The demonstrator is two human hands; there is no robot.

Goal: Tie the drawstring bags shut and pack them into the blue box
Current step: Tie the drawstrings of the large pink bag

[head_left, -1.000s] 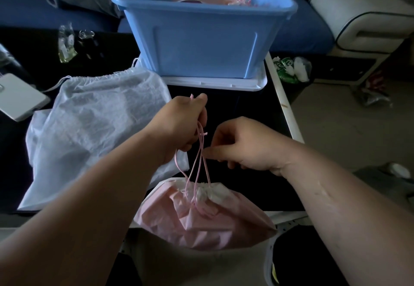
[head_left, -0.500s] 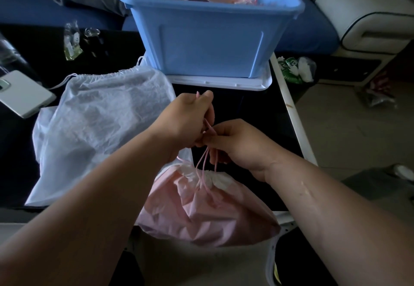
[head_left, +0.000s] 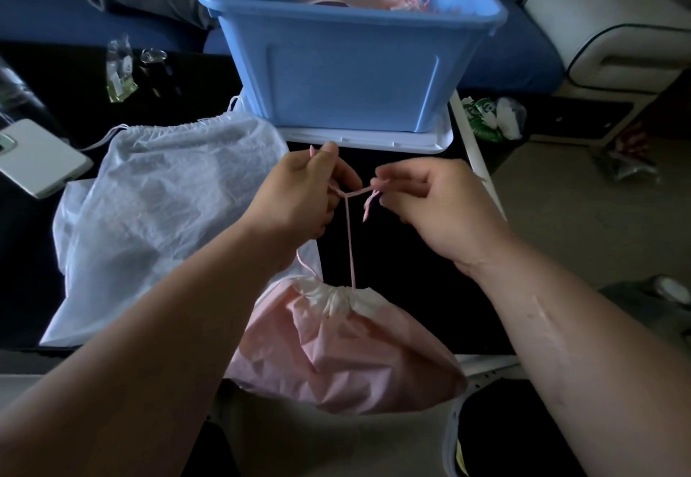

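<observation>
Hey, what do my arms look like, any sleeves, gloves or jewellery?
The left forearm and right forearm are bare, no sleeve in view. The left grip and right grip show no glove, ring or watch. The right forearm carries a faint elongated mark.

12 o'clock: blue box (head_left: 351, 76) on a white lid (head_left: 368, 138) blocks the way just past the left hand (head_left: 299, 196) and right hand (head_left: 433, 207); its top is open.
9 o'clock: white bag (head_left: 164, 214) covers the table (head_left: 411, 271).
6 o'clock: pink bag (head_left: 336, 357), with its taut cord (head_left: 349, 244) crossing the gap.
4 o'clock: bare table.
3 o'clock: open floor (head_left: 561, 196).
</observation>
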